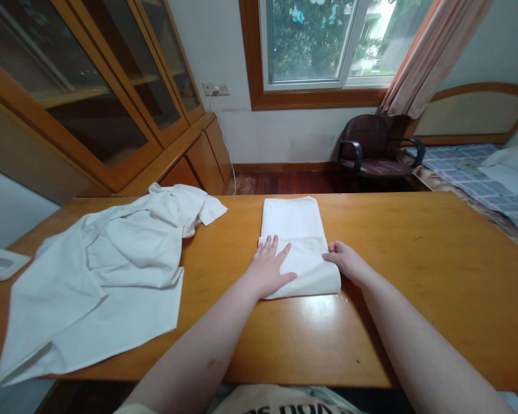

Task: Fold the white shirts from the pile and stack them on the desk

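On the glossy wooden table (414,259) facing the window (311,40), you are pressing your spread left hand (270,267) on the folded white rectangular cloth (291,221) mid-table, its long axis pointing away from you, your right hand (347,261) curling at its edge, grip unclear.

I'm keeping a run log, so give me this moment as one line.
left hand: flat on folded white cloth | right hand: touching its right edge | unfolded white cloth: left side of wooden table

Wooden desk (414,259), loose white garment (112,270) spread over its left part, glass-door cabinet (90,98) at left, wall socket (216,88), window (311,40), pink curtain (431,52), dark armchair (371,149), bed (479,172) with checked cover at right
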The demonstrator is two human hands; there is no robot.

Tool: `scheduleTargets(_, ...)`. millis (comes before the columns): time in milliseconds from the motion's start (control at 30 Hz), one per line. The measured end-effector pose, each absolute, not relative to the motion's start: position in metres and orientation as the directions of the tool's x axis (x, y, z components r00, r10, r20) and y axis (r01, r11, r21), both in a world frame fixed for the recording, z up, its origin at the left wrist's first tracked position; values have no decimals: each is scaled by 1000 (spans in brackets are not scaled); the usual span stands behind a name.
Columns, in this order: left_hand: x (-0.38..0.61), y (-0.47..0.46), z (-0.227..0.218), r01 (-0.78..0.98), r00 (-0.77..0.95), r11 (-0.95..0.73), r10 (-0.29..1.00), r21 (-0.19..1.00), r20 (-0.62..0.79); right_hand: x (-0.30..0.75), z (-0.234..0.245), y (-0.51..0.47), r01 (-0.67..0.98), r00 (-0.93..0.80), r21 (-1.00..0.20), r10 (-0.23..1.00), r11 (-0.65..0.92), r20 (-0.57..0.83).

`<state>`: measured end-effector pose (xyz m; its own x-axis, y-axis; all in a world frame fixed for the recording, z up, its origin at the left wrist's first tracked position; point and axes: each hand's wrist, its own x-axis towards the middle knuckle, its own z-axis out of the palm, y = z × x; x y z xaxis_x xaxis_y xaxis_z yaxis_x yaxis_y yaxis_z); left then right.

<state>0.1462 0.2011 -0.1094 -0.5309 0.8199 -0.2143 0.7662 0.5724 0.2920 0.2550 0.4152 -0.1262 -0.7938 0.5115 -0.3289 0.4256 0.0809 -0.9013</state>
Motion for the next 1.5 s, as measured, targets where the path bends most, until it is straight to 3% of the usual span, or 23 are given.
scheduleTargets(133,154,205,-104,802,-528,549,836,234,-152,255,-125,414,467,-787,-873,517,143,-336)
scheduleTargets(267,163,218,-106,882,-419,437,899,175,-131,254,-128,415,474,-786,-862,527,181,-322)
scheduleTargets(467,173,232,-109,919,-333,350,935,182,-120,253,-127,417,515,-765,-825,558,233,-320)
scheduleTargets(667,170,230,-109,916,-329,343,939,209,-102,249,-132,418,522,-749,-760,635,387,-191)
scheduleTargets(800,163,228,-113,854,-450,469,883,227,-131,248,-137,418,512,-748,-790,628,336,-217)
scheduleTargets(967,159,231,-116,832,-467,498,866,243,-176,253,-128,417,536,-713,-807,645,248,-275)
scheduleTargets(1067,159,233,-115,824,-473,510,859,248,-194,265,-112,413,588,-728,-801,502,108,-466)
scheduleTargets(1133,159,233,-115,823,-469,508,860,255,-202,278,-103,409,594,-767,-795,387,123,-512)
scheduleTargets(1233,158,233,-115,825,-460,500,865,264,-200,296,-97,398,502,-826,-835,411,226,-386)
scheduleTargets(1333,157,234,-117,823,-464,502,864,267,-195,307,-100,385,356,-864,-927,420,120,-278)
scheduleTargets(1500,156,238,-117,806,-489,531,846,261,-212,308,-110,373,344,-843,-939,434,-14,-316)
